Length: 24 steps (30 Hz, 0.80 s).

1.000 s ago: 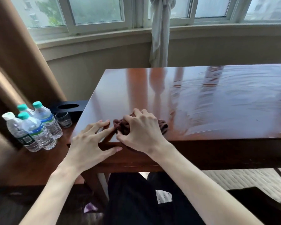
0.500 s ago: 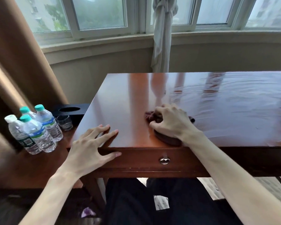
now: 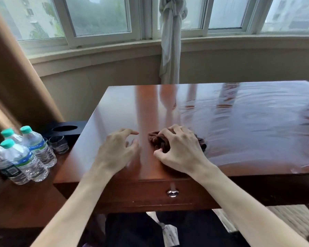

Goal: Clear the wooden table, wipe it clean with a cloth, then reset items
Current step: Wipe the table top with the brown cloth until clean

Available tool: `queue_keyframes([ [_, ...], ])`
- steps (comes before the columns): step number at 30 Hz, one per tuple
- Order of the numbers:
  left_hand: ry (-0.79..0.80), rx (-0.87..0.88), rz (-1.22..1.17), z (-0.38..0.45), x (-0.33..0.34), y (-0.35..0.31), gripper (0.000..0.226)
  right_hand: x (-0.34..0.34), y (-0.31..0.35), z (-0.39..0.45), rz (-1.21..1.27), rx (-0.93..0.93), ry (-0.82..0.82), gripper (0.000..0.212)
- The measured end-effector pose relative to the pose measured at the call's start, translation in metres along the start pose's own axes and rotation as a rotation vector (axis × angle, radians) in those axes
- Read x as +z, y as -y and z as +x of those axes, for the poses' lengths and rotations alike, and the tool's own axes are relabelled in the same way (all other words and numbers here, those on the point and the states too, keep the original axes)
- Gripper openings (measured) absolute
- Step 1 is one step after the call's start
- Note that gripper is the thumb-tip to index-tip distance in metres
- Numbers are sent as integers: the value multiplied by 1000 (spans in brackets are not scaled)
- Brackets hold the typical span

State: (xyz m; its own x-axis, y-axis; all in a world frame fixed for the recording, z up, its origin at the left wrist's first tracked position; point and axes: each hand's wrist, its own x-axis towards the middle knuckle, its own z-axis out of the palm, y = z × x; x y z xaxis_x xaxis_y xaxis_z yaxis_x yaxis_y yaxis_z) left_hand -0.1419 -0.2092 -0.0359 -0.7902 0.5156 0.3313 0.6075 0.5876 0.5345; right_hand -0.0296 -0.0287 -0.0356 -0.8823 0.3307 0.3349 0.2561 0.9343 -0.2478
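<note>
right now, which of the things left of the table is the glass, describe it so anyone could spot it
Start at the wooden table and look just off its left edge, to the lower surface there. Beside the water bottles and in front of the black box with the oval hole stands the glass. It is the only short, clear, open-topped thing there, with no cap.

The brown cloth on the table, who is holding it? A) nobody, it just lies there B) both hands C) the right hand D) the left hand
C: the right hand has its fingers curled over the bunched brown cloth on the wooden table, while the left hand is beside it with a gap between them, holding nothing.
</note>
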Motion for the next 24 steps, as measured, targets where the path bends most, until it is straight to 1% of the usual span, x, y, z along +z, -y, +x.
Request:
queue_keyframes([
  [2, 15, -9, 51, 37, 17, -8, 28, 2, 0, 22, 3, 32, 56, 48],
  [4, 44, -18, 123, 76, 32, -6, 32, 12, 0, 55, -59, 71, 54, 48],
  [7, 69, -36, 234, 128, 50, 15, 36, 31, -10, 107, -128, 67, 56, 44],
  [10, 72, -57, 304, 162, 68, 38, 45, 52, -34, 177, -111, 68, 39, 43],
  [13, 115, -100, 344, 169, 79, 46, 62, 76, -62, 260, -89, 95, 10, 41],
  [16, 141, -123, 351, 169, 81, 47, 75, 101, -89, 342, -87, 100, -9, 39],
  [19, 152, -136, 361, 170, 83, 50, 74, 119, -105, 406, -94, 123, -42, 39],
  [21, 165, -136, 361, 170, 82, 50, 73, 125, -108, 425, -81, 147, -56, 38],
  [24, 193, -156, 357, 168, 79, 47, 75, 118, -106, 408, -33, 159, -57, 37],
])
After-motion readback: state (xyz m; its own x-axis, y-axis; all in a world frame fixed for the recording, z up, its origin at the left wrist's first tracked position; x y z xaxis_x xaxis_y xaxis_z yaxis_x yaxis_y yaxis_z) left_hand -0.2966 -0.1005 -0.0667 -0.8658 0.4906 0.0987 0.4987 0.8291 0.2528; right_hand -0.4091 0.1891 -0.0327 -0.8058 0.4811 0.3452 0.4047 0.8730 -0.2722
